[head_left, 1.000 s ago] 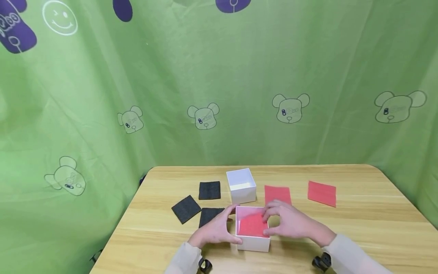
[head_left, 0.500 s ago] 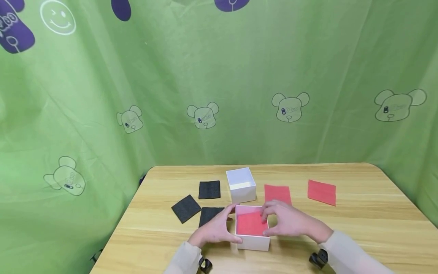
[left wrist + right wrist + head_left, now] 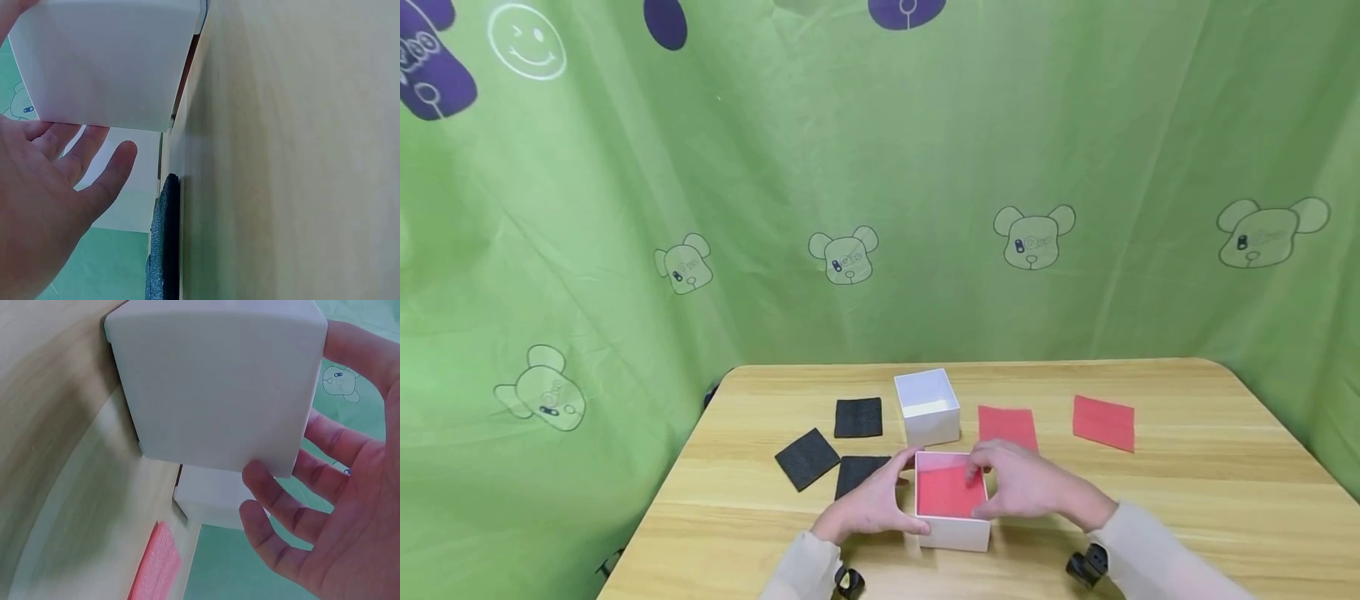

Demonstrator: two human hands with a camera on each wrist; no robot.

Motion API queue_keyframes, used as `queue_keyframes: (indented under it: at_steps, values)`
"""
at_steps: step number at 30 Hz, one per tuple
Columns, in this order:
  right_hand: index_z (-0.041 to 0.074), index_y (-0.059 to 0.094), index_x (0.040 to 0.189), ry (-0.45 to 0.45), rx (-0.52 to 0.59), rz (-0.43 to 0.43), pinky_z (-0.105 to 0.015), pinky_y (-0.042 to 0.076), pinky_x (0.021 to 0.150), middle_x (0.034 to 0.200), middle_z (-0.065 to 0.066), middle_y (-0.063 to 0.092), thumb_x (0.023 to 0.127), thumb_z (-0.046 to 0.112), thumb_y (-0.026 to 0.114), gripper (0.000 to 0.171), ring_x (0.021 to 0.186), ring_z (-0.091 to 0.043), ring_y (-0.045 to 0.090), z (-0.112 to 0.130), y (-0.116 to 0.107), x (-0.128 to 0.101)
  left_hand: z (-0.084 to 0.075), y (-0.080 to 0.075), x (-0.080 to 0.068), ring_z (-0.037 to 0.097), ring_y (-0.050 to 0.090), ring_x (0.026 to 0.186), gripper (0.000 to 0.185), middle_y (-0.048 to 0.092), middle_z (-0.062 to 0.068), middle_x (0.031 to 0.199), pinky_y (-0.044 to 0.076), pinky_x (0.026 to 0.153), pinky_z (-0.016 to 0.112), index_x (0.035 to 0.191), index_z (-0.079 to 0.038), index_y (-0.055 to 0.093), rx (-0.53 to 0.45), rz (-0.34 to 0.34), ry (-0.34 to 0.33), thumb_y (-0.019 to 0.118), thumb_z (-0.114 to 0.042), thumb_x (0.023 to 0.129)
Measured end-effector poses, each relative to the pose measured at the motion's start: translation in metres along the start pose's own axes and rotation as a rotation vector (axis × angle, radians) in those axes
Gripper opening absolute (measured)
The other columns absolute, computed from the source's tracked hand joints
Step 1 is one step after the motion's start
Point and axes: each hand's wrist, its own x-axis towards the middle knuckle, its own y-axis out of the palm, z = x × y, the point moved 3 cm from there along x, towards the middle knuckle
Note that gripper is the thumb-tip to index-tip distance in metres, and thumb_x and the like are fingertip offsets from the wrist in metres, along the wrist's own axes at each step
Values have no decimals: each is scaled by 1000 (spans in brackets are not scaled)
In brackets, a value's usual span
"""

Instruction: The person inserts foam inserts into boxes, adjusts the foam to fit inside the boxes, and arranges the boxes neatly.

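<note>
So both hands are basically bracketing the near white box (image 3: 952, 523), which sits on the tabletop (image 3: 1187, 492) close to the front edge, right in front of the person. The left hand (image 3: 874, 504) is up against the box's left wall with the thumb along the near corner, and in the left wrist view its fingers (image 3: 94, 169) look straight and spread, lying beside the wall rather than wrapped round it, so I'd say it's there to keep the box from sliding. The right hand (image 3: 1026, 486) comes over the right rim, fingertips dipping toward the red foam square (image 3: 947, 493) lying flat inside the box. In the right wrist view those fingers (image 3: 284, 506) are loosely bent and apart by the wall. I can't tell whether they actually touch the foam. Seems like one hand steadies while the other seats the sheet. Behind it stands a second white box (image 3: 928, 407), open and looking empty from here. The spares are sorted by colour: three black foam squares (image 3: 807, 457) to the left, one partly hidden by the left hand, and two more red foam sheets (image 3: 1102, 422) to the right, well apart from each other. Green bear-print curtain (image 3: 850, 208) all round the back.
</note>
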Motion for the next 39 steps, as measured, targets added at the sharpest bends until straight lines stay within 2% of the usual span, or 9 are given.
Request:
queue_keyframes:
  at_steps: [9, 18, 22, 25, 29, 32, 36, 39]
  values:
    - [20, 63, 88, 31, 6, -20, -32, 46, 67, 89, 11, 55, 62, 34, 84, 36, 81, -15, 50, 4, 3, 2, -1, 0, -1, 11, 36, 129, 103, 37, -3, 143, 36, 104, 30, 149, -19, 21, 18, -4, -6, 84, -33, 69]
    - [21, 65, 88, 16, -42, -34, -33, 46, 71, 90, 12, 55, 61, 36, 84, 37, 83, -11, 48, 3, 8, 6, -1, 1, -1, 14, 37, 129, 102, 39, -2, 142, 37, 104, 29, 148, -17, 22, 2, -7, 7, 84, -31, 69]
    - [22, 64, 90, 15, -10, -37, -35, 46, 72, 92, 12, 55, 64, 37, 83, 36, 86, -12, 48, 1, 7, 2, -2, 2, 0, 14, 37, 129, 102, 38, 0, 142, 36, 104, 29, 148, -17, 21, 5, -6, 3, 84, -31, 69]
    - [21, 64, 93, -3, 62, -64, -36, 47, 75, 92, 13, 56, 69, 36, 82, 34, 87, -12, 50, -4, 4, -1, -3, 2, 0, 14, 37, 129, 103, 38, 0, 142, 36, 104, 29, 148, -18, 21, 15, -8, -8, 85, -33, 68]
    - [19, 64, 96, -16, 184, -152, -35, 49, 75, 90, 11, 58, 75, 32, 79, 29, 85, -15, 53, -19, -7, -6, -4, 0, 0, 13, 38, 128, 104, 38, -2, 142, 36, 104, 30, 148, -21, 22, 27, -17, -11, 85, -34, 67]
    - [18, 64, 97, 3, 233, -216, -32, 49, 71, 90, 10, 58, 78, 30, 77, 25, 83, -16, 53, -37, -19, -11, -4, 0, -1, 12, 37, 129, 104, 38, -4, 142, 36, 104, 30, 148, -21, 22, 25, -20, -7, 85, -34, 67]
    - [16, 65, 99, 61, 210, -256, -31, 49, 69, 93, 7, 60, 81, 30, 74, 25, 84, -17, 54, -65, -28, -19, -3, 0, -1, 12, 37, 128, 104, 39, -4, 141, 36, 104, 29, 148, -20, 22, 22, -20, -8, 85, -34, 67]
    - [13, 64, 103, 117, 171, -263, -37, 49, 76, 101, 2, 61, 80, 31, 75, 32, 91, -22, 55, -89, -29, -25, -3, 1, -1, 14, 37, 129, 103, 39, -3, 141, 36, 104, 29, 148, -19, 23, 7, -14, 4, 85, -32, 67]
